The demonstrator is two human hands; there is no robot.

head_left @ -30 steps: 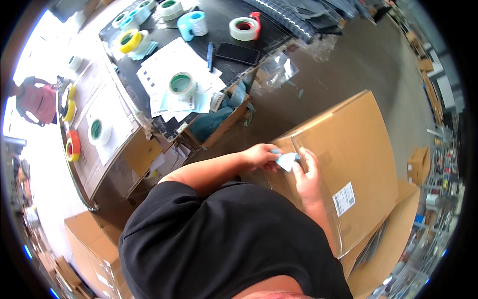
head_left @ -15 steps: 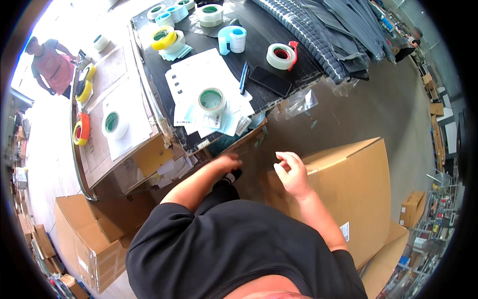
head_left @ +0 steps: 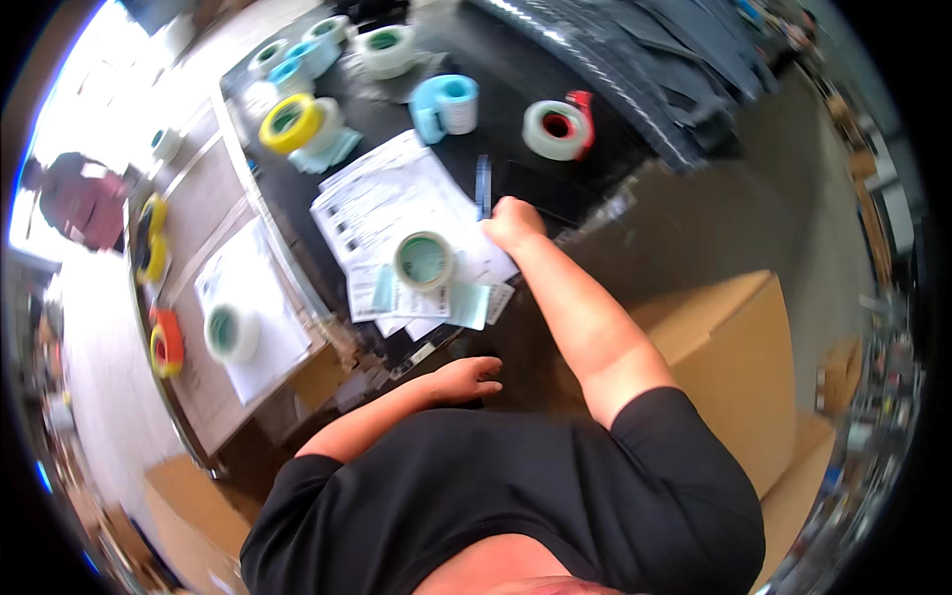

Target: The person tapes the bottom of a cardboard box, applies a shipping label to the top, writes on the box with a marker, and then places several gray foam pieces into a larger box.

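My right hand (head_left: 515, 224) reaches across to the near edge of the black table, fingers curled, at the lower end of a blue pen (head_left: 483, 186). Blur and the hand itself hide what is between the fingertips. Beside it lies a dark phone (head_left: 545, 191), partly covered by the hand. Printed paper sheets (head_left: 382, 198) are spread left of the pen, with a roll of clear tape (head_left: 423, 261) standing on their lower part. My left hand (head_left: 466, 379) is held in front of my body below the table edge, fingers loosely apart, holding nothing.
A red-handled tape dispenser (head_left: 557, 130), a light-blue roll (head_left: 444, 106) and a yellow tape roll (head_left: 293, 122) are farther back. Dark folded material (head_left: 645, 69) fills the far right. A large cardboard box (head_left: 739, 347) stands at my right. A person (head_left: 84, 201) is at the far left.
My right hand has moved from above the cardboard box up and forward to the table by the pen. My left hand has lowered toward my body. The whole view has shifted and blurred.
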